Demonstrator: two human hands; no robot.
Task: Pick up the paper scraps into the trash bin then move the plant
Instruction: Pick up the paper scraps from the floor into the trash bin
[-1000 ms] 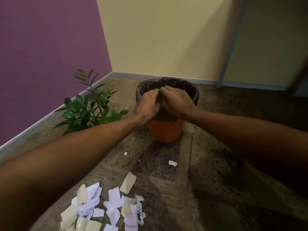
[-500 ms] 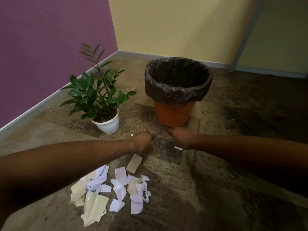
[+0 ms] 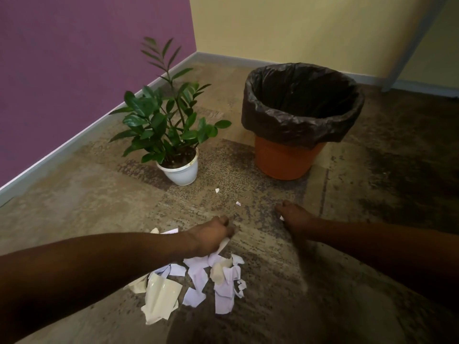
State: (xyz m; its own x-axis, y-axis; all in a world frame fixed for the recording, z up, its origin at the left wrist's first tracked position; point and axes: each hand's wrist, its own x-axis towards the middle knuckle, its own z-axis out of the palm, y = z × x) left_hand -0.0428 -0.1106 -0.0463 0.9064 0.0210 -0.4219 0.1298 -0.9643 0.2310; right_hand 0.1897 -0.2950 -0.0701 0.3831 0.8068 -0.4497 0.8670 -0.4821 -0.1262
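Note:
A pile of white and cream paper scraps (image 3: 198,281) lies on the carpet close in front of me. My left hand (image 3: 213,234) rests at the pile's far edge, fingers curled onto a cream scrap (image 3: 223,244) that peeks out beneath it. My right hand (image 3: 295,217) is low on the carpet to the right, fingers pinched on a small white scrap (image 3: 282,218). Two tiny scraps (image 3: 217,190) lie apart, farther out. Beyond the hands stand the orange trash bin (image 3: 285,160) with a black liner and, to its left, the green plant (image 3: 169,120) in a white pot (image 3: 182,172).
A purple wall (image 3: 74,70) with a pale baseboard runs along the left, close behind the plant. A yellow wall (image 3: 298,26) closes the back, behind the bin. Patchy brown carpet (image 3: 372,194) stretches to the right of the bin and hands.
Both hands came down from the bin's rim to the carpet. The left has moved onto the cream scrap at the pile's edge, the right onto the small white scrap.

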